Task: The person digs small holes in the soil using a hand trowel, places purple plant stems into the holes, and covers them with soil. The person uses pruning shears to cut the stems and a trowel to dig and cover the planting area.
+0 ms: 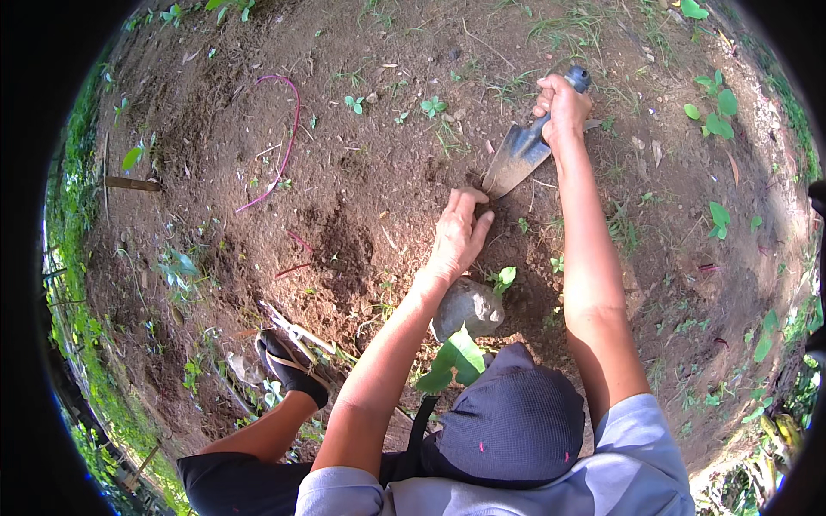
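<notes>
Gripping grey metal trowel [525, 148]: right hand [562, 107] | left hand [459, 232] open, fingertips on soil [361, 189]

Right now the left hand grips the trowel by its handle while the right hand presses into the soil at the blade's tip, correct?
The hands are swapped. In the head view, the right hand grips the trowel by its handle, while the left hand presses into the soil at the blade's tip.

Trowel [522, 153] tip buried in soil [361, 198]
</notes>
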The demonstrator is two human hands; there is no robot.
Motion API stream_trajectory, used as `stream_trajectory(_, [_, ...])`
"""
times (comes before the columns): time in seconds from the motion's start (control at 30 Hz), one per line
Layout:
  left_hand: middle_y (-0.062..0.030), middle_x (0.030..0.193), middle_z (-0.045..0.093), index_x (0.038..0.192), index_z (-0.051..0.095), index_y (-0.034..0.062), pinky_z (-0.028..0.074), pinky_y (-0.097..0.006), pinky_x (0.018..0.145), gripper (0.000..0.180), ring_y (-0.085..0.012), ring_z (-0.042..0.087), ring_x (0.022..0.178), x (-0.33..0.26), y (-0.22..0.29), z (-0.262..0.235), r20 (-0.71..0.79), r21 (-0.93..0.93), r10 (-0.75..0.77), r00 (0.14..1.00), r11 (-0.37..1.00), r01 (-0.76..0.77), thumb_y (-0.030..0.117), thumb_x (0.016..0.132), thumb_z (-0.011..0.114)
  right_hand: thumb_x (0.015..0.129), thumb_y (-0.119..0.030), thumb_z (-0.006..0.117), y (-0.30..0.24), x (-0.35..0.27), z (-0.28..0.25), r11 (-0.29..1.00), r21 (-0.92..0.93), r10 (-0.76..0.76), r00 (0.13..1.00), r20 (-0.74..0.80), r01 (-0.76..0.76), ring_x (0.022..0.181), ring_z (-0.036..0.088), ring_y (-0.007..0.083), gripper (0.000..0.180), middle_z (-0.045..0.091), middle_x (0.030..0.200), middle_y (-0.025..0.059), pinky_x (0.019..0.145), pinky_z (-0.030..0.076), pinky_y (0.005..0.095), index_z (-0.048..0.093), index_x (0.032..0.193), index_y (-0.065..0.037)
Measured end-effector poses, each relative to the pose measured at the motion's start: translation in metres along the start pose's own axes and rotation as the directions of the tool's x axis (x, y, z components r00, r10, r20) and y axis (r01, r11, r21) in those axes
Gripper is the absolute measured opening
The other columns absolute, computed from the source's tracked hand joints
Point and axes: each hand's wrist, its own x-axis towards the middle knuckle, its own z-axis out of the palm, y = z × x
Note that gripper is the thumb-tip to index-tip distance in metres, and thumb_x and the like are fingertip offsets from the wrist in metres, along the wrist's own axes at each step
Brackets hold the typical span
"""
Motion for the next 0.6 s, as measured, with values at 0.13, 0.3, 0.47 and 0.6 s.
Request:
stream_trajectory(0.13, [-0.0151,0.109,0.054,0.112,0.052,0.0025,0.046,-0.042,0.078,0.029,-0.0315,0.056,0.088,0.005,-0.003,0.000,-0.149,0.074,0.100,0.984,0.993,-0.090,0.003,0.084,0.056,0.074,0.004,0.057,0.000,-0.072,-0.028,0.951,0.125,-0.304,0.926,0.225,0.282,0.040,0.043,0.0092,0.017,0.046,0.054,0.0027,0.038,0.035,0.0232,0.045,0.070,-0.007])
stream_trajectory(0.3, [-0.0042,0.107,0.058,0.102,0.064,0.0082,0.043,-0.039,0.080,0.021,-0.0254,0.054,0.089,0.000,-0.005,0.010,0.111,0.399,0.265,0.958,0.871,-0.287,0.013,0.081,0.062,0.072,0.008,0.052,-0.020,-0.151,-0.064,0.883,0.114,-0.465,0.818,0.340,0.455,0.045,0.040,0.0109,0.020,0.047,0.063,0.0053,0.043,0.036,0.0268,0.043,0.084,-0.005])
stream_trajectory(0.47, [0.0039,0.094,0.062,0.086,0.069,0.0169,0.040,-0.039,0.077,0.010,-0.0219,0.053,0.087,-0.005,-0.001,0.009,0.110,0.333,0.226,0.968,0.909,-0.251,0.018,0.076,0.067,0.072,0.008,0.055,-0.092,-0.159,-0.010,0.698,0.323,-0.713,0.580,0.394,0.639,0.047,0.041,0.0109,0.026,0.047,0.065,0.0051,0.043,0.036,0.0265,0.042,0.090,-0.005])
stream_trajectory(0.6, [0.0036,0.095,0.063,0.086,0.070,0.0156,0.040,-0.038,0.077,0.011,-0.0220,0.054,0.086,-0.005,-0.001,0.007,0.113,0.293,0.217,0.970,0.925,-0.241,0.017,0.075,0.068,0.071,0.007,0.064,-0.031,-0.138,0.014,0.614,-0.095,-0.680,0.586,0.440,0.784,0.058,0.054,0.0123,0.024,0.054,0.068,0.0046,0.053,0.045,0.0282,0.049,0.084,-0.006])
